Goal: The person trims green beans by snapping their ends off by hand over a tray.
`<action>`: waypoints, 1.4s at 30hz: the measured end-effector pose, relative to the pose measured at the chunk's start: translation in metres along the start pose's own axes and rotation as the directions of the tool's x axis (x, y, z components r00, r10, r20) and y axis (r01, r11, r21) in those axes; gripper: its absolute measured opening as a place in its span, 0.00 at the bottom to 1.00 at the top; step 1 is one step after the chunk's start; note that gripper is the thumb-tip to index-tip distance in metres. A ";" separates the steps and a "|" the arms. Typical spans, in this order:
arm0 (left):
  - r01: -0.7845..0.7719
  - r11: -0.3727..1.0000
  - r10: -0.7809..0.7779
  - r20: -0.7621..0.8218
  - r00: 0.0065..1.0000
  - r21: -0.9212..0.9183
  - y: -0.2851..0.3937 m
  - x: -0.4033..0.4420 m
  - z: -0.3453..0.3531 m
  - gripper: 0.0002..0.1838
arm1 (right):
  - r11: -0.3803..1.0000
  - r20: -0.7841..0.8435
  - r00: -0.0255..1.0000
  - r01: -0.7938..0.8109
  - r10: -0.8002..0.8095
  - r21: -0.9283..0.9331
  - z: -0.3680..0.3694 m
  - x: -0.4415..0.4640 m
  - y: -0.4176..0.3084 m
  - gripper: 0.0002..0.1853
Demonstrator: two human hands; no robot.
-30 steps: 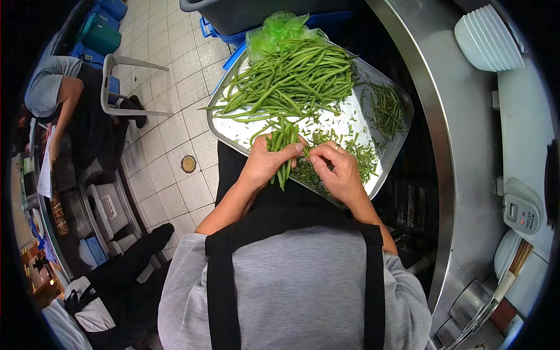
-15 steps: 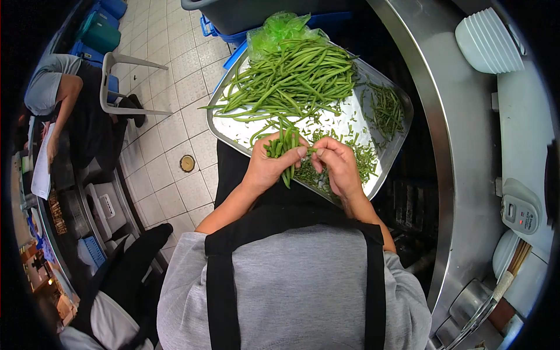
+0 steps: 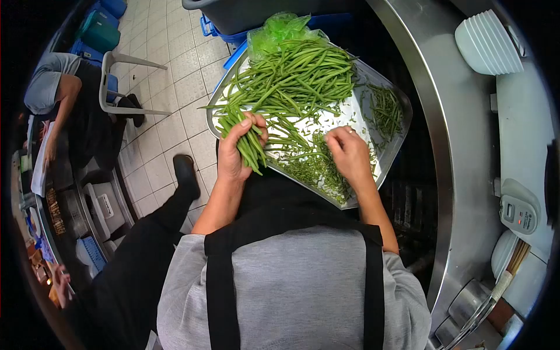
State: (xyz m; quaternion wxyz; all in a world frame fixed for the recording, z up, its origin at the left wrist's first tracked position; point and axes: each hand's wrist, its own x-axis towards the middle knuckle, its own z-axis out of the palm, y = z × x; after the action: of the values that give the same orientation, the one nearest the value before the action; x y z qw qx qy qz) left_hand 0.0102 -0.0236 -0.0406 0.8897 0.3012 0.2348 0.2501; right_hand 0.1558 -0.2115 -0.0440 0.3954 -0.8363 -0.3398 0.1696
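My left hand (image 3: 232,156) is wrapped round a bunch of green beans (image 3: 249,150) at the near left edge of the metal tray (image 3: 402,137). Over the tray's near right part is my right hand (image 3: 350,156), its fingers curled and pinched together; whether anything is between them is hidden. Below and left of that hand lie many short bean trimmings (image 3: 312,172). A big heap of whole green beans (image 3: 297,79) fills the far part of the tray, against a green plastic bag (image 3: 280,30). Darker, thin bean pieces (image 3: 385,114) are gathered at the right side.
On the right runs a steel counter (image 3: 431,116) with stacked white bowls (image 3: 487,42). Left of me, a co-worker (image 3: 52,87) bends beside a white chair (image 3: 108,87). Another person's dark-clothed leg (image 3: 157,227) reaches close on my left, foot on the tiles.
My hands have come apart: the left moved left with the bunch, the right moved slightly right and up over the trimmings. The nearby person's leg has stepped forward beside me.
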 end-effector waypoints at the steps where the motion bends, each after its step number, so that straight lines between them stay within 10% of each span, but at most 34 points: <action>1: 0.007 1.000 -0.007 -0.033 0.999 -0.005 0.000 0.000 -0.001 0.09 | 0.977 -0.025 0.994 0.102 -0.108 -0.188 0.006 0.001 -0.004 0.06; 6: 0.063 0.995 -0.063 -0.007 0.998 0.075 0.000 -0.005 0.003 0.11 | 0.861 0.063 0.966 0.251 -0.249 -0.442 0.041 0.005 -0.002 0.05; 17: 0.087 0.808 -0.127 0.028 0.992 0.583 -0.010 -0.010 0.013 0.07 | 0.913 0.099 0.972 0.234 -0.213 -0.334 0.003 -0.005 -0.022 0.03; 31: 0.081 0.806 -0.116 0.021 0.993 0.587 -0.008 -0.010 0.016 0.08 | 0.872 0.120 0.966 0.259 -0.230 -0.416 0.041 0.012 -0.002 0.04; 37: 0.131 0.824 -0.132 -0.038 0.991 0.552 -0.012 -0.009 0.016 0.09 | 0.981 0.119 0.991 0.039 -0.063 0.191 0.019 0.001 -0.019 0.05; 42: 0.123 0.859 -0.172 0.054 0.984 0.497 -0.019 -0.013 0.022 0.11 | 0.666 0.351 0.936 -0.277 0.023 0.693 0.016 -0.005 -0.027 0.05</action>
State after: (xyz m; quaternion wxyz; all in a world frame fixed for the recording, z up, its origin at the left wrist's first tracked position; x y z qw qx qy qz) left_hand 0.0191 -0.0537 -0.0339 0.8105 0.5105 0.2698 0.0982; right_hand 0.1322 -0.1938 -0.0334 0.6220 -0.5951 -0.2304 0.4538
